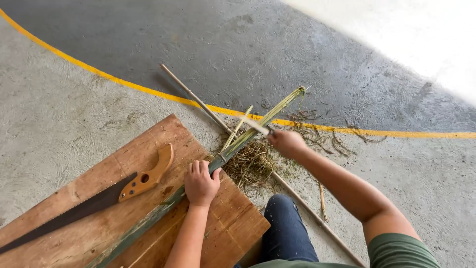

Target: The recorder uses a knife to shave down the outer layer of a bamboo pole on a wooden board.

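My left hand (201, 183) grips a long green bamboo strip (248, 136) and presses it against the wooden board (89, 228). The strip runs from the board's lower left up to the right, past the board's edge, its far end split into thin slivers. My right hand (286, 143) holds a knife (255, 125) by its handle, the pale blade laid across the strip's split part. A heap of green shavings (252, 166) lies on the floor under the strip.
A hand saw (94, 201) with a wooden handle rests on the board, left of my left hand. A thin long stick (198, 101) lies on the concrete floor, crossing a curved yellow painted line (124, 83). My knee in dark jeans (285, 228) is below.
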